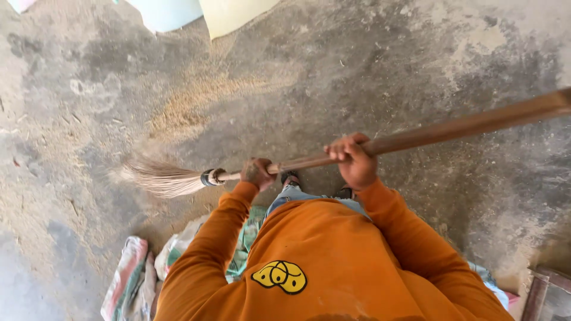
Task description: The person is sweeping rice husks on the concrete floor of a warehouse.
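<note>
Left hand: clamped on the broom handle, just above the bristles.
Right hand: clamped higher up the handle.
Bristles: on the floor, beside a grain pile.
Room: bare concrete ahead; sacks at the far edge.

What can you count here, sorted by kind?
Broom: 1
Hands on its stick: 2, left hand and right hand
Pale sacks at the top edge: 2
Grain pile on the floor: 1
Total: 6

Rough grey concrete floor, stained & dusty. Tan grain dust patch upper-left centre. Pale sacks at top edge. Striped cloth bags bottom left. Bright daylight, esp. top right.
</note>
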